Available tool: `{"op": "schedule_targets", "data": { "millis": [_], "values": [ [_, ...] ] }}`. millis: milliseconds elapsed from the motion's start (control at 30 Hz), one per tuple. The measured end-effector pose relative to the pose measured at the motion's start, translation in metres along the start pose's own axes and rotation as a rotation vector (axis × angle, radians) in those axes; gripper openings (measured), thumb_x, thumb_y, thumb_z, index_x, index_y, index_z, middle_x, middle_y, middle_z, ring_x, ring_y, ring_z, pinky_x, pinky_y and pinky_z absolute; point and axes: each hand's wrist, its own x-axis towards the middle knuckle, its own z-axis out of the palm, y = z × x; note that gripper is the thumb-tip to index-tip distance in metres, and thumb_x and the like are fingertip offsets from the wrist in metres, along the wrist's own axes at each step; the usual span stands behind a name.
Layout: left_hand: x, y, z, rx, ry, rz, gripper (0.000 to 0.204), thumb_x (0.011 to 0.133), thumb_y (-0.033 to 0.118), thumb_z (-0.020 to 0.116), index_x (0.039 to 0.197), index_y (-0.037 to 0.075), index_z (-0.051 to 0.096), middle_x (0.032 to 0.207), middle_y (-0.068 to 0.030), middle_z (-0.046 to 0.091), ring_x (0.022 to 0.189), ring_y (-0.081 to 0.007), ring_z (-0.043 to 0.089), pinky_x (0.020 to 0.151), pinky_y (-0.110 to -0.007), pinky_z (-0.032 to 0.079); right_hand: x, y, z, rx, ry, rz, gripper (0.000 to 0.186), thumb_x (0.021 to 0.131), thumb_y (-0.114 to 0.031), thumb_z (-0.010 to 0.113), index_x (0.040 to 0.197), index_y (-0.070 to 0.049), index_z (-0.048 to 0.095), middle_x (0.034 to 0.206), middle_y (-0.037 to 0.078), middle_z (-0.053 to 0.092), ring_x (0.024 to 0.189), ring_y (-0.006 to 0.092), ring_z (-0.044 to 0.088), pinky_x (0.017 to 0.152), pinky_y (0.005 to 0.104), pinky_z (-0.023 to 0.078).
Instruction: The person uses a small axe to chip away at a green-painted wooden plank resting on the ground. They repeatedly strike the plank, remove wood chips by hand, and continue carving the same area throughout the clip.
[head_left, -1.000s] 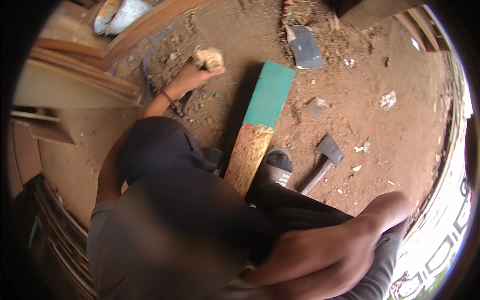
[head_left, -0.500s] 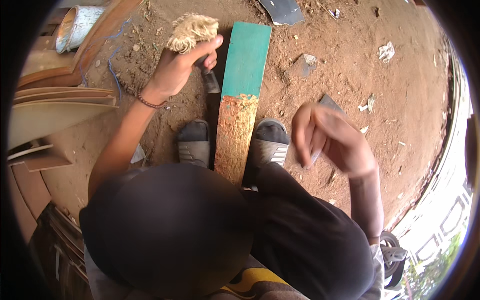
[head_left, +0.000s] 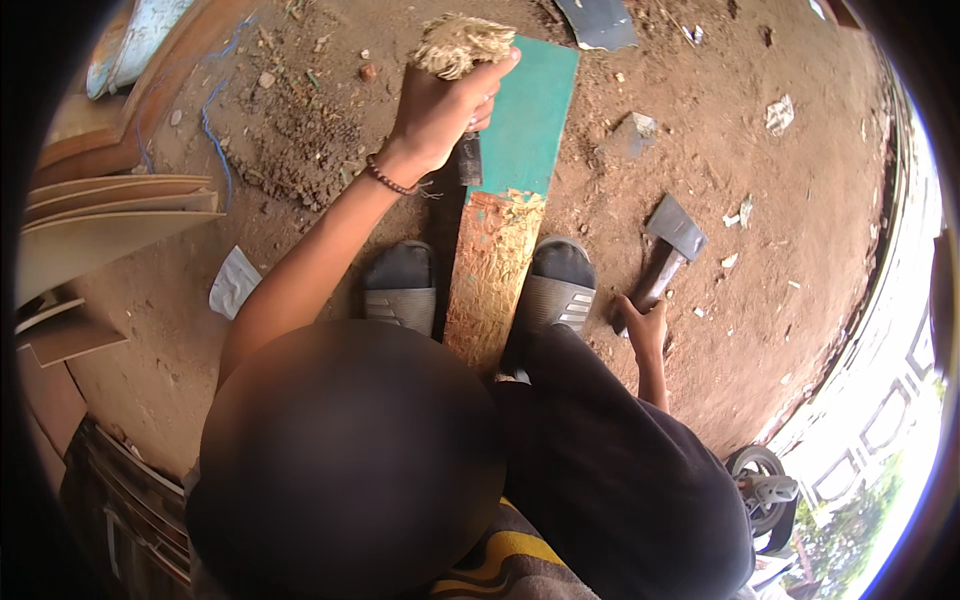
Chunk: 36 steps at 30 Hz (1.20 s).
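Over dirt [head_left: 700, 120], the outstretched left hand [head_left: 438, 118] grips a chisel [head_left: 469, 160], right hand [head_left: 646, 326] clasping hatchet [head_left: 677, 228].

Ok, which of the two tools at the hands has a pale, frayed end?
The dark-ended tool in the left hand, by the board's green part: its top end is a shaggy, pale tuft. The axe at the right hand has a broad metal head.
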Motion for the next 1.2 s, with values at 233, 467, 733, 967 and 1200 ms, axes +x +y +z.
{"op": "schedule_targets", "data": {
  "millis": [233,467,733,967,1200],
  "values": [
    [-0.006,0.000,-0.003,-0.022,0.010,-0.003,0.023,0.089,0.016,0.069,0.074,0.010,0.053,0.057,0.0069,0.044,0.044,-0.0020,0.037,0.040,-0.022,0.029,0.015,-0.005,-0.011,0.047,-0.108,0.027,0.068,0.071,-0.041,0.079,0.113,0.007,0.055,0.101,0.022,0.066,0.094,0.0316,0.065,0.082,0.0376,0.050],
    [-0.004,-0.001,-0.006,0.023,-0.032,-0.032,0.026,0.091,0.019,0.067,0.074,0.011,0.049,0.056,0.0062,0.042,0.044,-0.0033,0.038,0.040,-0.022,0.030,0.005,-0.026,-0.027,0.349,-0.318,0.057,0.043,0.081,-0.030,0.071,0.107,0.001,0.057,0.078,0.010,0.061,0.068,0.0206,0.061,0.061,0.0364,0.051],
    [0.012,0.005,-0.012,0.005,-0.125,-0.188,0.027,0.092,0.023,0.067,0.077,0.011,0.048,0.061,0.0064,0.041,0.052,-0.0052,0.041,0.048,-0.024,0.036,0.005,-0.033,-0.074,1.298,-0.551,0.378,0.020,0.092,-0.021,0.057,0.104,-0.005,0.057,0.081,0.003,0.060,0.067,0.0144,0.060,0.056,0.0272,0.050],
    [0.008,0.009,0.010,0.185,-0.258,-0.077,0.024,0.096,0.025,0.062,0.079,0.013,0.050,0.066,0.0065,0.040,0.057,-0.0056,0.040,0.055,-0.024,0.037,0.044,-0.031,-0.120,1.603,-0.946,0.450,0.030,0.096,-0.013,0.057,0.122,0.001,0.050,0.095,0.010,0.065,0.068,0.0116,0.062,0.050,0.0214,0.052],
    [-0.004,0.003,0.011,0.131,-0.116,-0.045,0.027,0.094,0.022,0.064,0.074,0.014,0.048,0.062,0.0081,0.039,0.051,-0.0024,0.036,0.046,-0.021,0.029,0.034,-0.056,-0.117,1.221,-0.802,0.323,0.031,0.094,-0.023,0.062,0.114,-0.002,0.053,0.075,0.000,0.053,0.053,0.0058,0.048,0.045,0.0224,0.042]
  ]
}}
